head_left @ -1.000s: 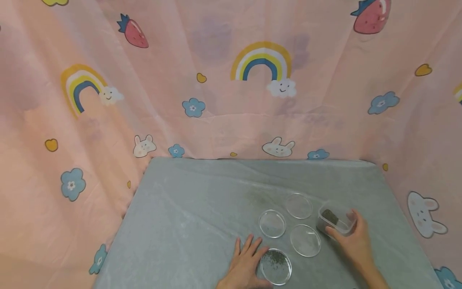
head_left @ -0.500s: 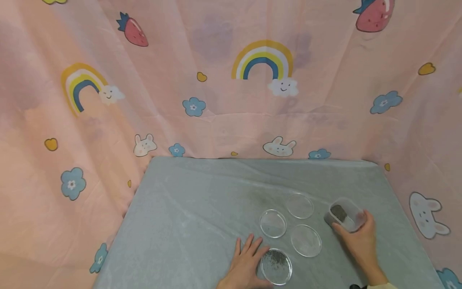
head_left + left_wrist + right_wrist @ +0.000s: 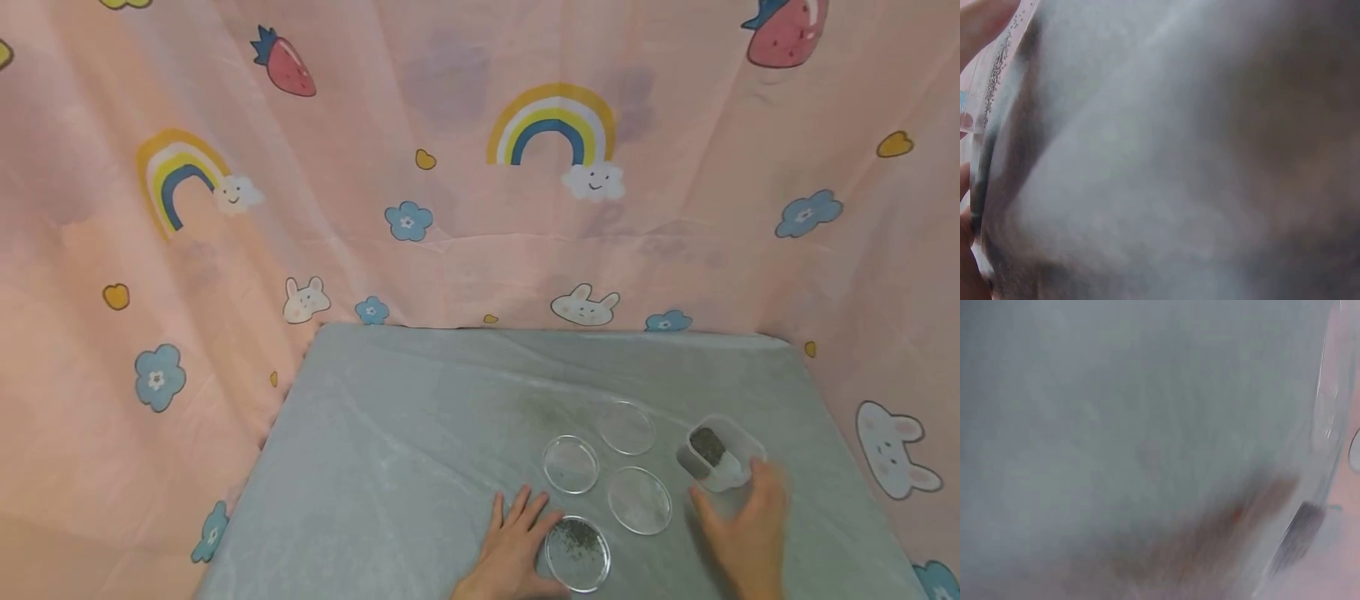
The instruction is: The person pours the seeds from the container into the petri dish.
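Note:
In the head view my left hand point(image 3: 510, 550) lies on the cloth with fingers spread, its index fingertip and thumb at the rim of a clear petri dish point(image 3: 577, 553). Dark green-brown granules point(image 3: 579, 537) are scattered in that dish; the left wrist view also shows dark granules point(image 3: 999, 72) at its edge. A clear plastic box point(image 3: 722, 454) stands to the right, with a heap of similar granules point(image 3: 707, 446) at one end. My right hand point(image 3: 750, 521), blurred, is at the box's near right corner with thumb and fingers apart; the thumb stands clear of the wall.
Three clear round dishes or lids, a left one point(image 3: 571, 464), a far one point(image 3: 626, 427) and a near right one point(image 3: 640, 500), lie between the hands. A grey-green cloth point(image 3: 405, 433) covers the table. Behind hangs a pink patterned curtain point(image 3: 450, 275).
My right hand has moved the plastic box a little to the right, away from the dishes, then let go of it and drawn back slightly. The left hand has stayed at its dish.

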`<state>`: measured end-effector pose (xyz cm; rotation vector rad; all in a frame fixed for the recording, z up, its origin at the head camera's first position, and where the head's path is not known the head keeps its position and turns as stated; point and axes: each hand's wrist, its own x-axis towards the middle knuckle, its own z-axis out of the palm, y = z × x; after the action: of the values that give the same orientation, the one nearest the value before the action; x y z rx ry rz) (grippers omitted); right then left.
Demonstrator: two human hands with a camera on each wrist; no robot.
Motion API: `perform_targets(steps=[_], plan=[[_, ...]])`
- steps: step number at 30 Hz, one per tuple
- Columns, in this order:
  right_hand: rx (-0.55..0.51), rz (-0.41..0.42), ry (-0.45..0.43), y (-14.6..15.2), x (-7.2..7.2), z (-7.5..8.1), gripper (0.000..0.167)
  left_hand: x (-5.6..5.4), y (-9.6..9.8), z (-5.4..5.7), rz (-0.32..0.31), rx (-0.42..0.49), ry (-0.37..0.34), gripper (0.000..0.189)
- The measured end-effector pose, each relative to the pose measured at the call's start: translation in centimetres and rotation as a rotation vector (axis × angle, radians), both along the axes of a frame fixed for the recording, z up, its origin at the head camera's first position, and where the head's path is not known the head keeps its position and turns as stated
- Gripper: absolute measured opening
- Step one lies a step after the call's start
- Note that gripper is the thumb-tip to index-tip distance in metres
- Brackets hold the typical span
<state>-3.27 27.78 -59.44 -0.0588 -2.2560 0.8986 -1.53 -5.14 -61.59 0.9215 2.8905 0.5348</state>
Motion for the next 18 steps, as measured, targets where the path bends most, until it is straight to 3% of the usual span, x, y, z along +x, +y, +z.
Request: perform_targets(steps=[2,6,8,12,18], plan=[[0.052,0.049,-0.004,-0.8,0.5,-0.2,0.104,0.0,0.0,0.0,0.003,0.005,-0.008,0.095],[0.146,0.169,-0.121,-2.2,1.3,-0.7,0.096,-0.1,0.0,0.1,0.004,0.009,-0.011,0.095],[0.205,0.210,-0.182,-2.7,1.4,-0.9,0.099,-0.1,0.0,0.1,0.001,0.007,-0.006,0.094],[0.291,0.291,-0.215,-3.6,1.3,-1.3,0.104,-0.1,0.0,0.1,-0.003,0.001,-0.006,0.095],[0.342,0.295,-0.330,-4.4,1.5,-1.6,0.105,-0.1,0.0,0.1,-0.001,0.005,-0.011,0.094]])
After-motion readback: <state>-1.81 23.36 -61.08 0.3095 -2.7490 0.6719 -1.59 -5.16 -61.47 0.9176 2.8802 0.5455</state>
